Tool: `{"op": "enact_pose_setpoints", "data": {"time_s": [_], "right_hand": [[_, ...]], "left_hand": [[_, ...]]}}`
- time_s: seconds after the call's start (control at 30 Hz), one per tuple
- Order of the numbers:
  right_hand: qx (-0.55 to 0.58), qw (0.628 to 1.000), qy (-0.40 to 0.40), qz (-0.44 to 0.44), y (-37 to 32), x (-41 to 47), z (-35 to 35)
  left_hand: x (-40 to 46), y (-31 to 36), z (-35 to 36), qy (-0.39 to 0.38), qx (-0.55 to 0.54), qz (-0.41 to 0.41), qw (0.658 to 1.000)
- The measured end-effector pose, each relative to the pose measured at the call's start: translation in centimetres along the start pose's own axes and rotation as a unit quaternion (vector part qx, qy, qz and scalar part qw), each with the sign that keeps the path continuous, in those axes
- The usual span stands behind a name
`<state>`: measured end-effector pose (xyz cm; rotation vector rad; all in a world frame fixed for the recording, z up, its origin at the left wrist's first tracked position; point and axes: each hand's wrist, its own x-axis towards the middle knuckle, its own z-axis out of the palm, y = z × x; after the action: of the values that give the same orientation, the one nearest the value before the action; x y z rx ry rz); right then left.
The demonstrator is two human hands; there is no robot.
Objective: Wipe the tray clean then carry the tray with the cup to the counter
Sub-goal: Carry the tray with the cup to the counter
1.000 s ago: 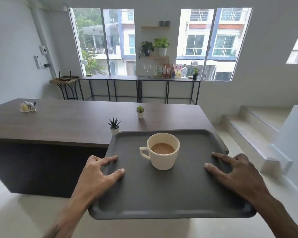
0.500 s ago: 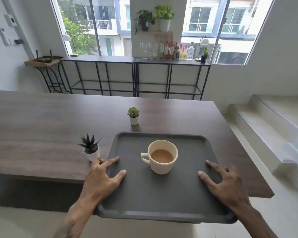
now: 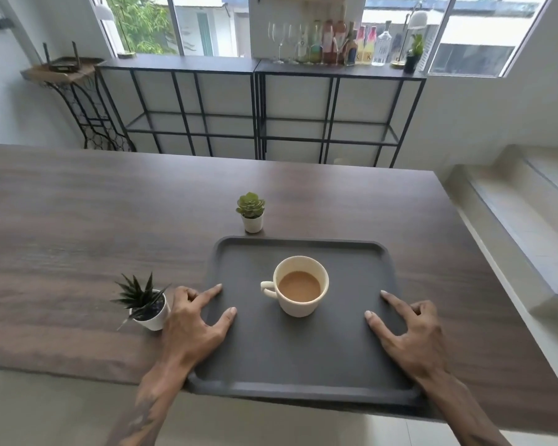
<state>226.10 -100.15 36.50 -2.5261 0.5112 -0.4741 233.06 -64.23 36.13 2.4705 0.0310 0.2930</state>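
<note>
Nearest, two bare forearms enter from the bottom edge, each hand clasping one side of a dark grey tray. Left hand: thumb and forefinger lie spread on the tray's inner surface, the remaining fingers curled over the left rim; a dark marking shows on the forearm. Right hand: thumb and forefinger likewise spread on the inner surface, the other fingers wrapped over the right rim. Tray: rectangular, rounded corners, raised lip, lying over the near edge of a dark wood-grain counter, its near rim overhanging that edge; whether it rests fully on the wood or is just above it cannot be told. Cup: cream, upright, slightly beyond the tray's centre, handle pointing left, holding a light brown drink. Just beside the left hand, on the counter: a spiky dark-leaved plant in a white pot, close to or touching the knuckles. Beyond the tray's far left corner, just beside the rim: a small green succulent in a white pot. Further back, past the counter: two black metal-framed shelf units under the windows, the right one carrying wine glasses and bottles. Far left: a small wooden stand on wrought legs. Right: pale steps.
</note>
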Motion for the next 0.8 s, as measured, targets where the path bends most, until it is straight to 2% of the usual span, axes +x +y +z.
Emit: {"op": "enact_pose_setpoints", "data": {"time_s": [0.8], "right_hand": [[-0.077, 0.996, 0.028, -0.018, -0.4, 1.0, 1.6]], "left_hand": [[2.0, 1.1, 1.2, -0.005, 0.070, 0.021, 0.997]]}}
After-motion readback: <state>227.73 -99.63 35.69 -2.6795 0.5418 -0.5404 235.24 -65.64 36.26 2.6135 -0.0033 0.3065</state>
